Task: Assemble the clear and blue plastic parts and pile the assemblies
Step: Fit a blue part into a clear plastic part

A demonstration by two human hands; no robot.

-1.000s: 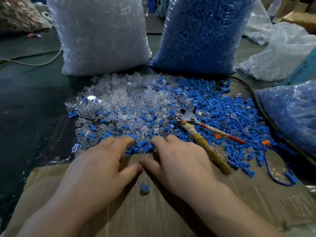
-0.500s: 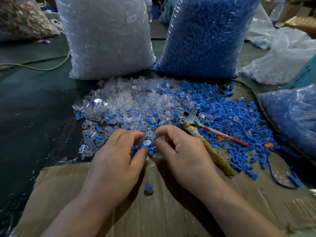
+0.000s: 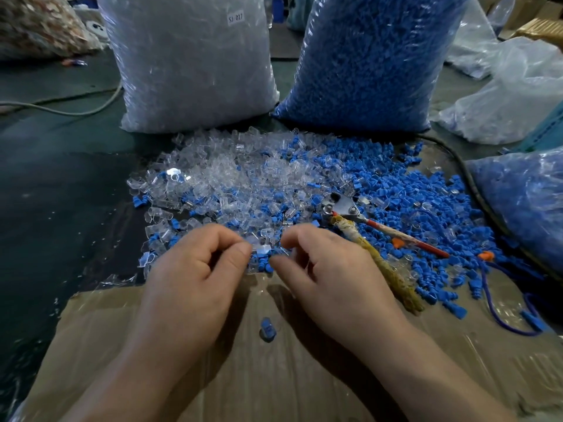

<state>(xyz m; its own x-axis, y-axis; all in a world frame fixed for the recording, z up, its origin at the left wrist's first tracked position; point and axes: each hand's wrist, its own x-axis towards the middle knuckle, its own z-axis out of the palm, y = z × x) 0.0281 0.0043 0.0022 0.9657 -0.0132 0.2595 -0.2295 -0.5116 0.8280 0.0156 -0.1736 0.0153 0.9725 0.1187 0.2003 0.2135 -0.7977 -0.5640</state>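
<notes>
A spread of loose clear parts [image 3: 228, 178] and blue parts [image 3: 402, 190] covers the surface ahead of me. Both hands hover at its near edge, fingers curled, tips almost meeting. My left hand [image 3: 198, 269] pinches a small clear part [image 3: 261, 246] between thumb and forefinger. My right hand [image 3: 329, 269] pinches a small plastic part whose colour its fingers hide. One finished clear-and-blue assembly [image 3: 267, 328] lies alone on the cardboard sheet [image 3: 274, 385] between my wrists.
Pliers [image 3: 344, 208] with a yellow-wrapped and a red handle lie on the blue parts beside my right hand. A big bag of clear parts [image 3: 189, 62] and one of blue parts [image 3: 374, 56] stand behind. Another blue-filled bag [image 3: 524, 202] lies right. A blue cord [image 3: 502, 315] trails nearby.
Both hands went from lying flat at the pile's edge to lifted with curled fingers, each pinching a small part picked from the pile. The fingertips have drawn together.
</notes>
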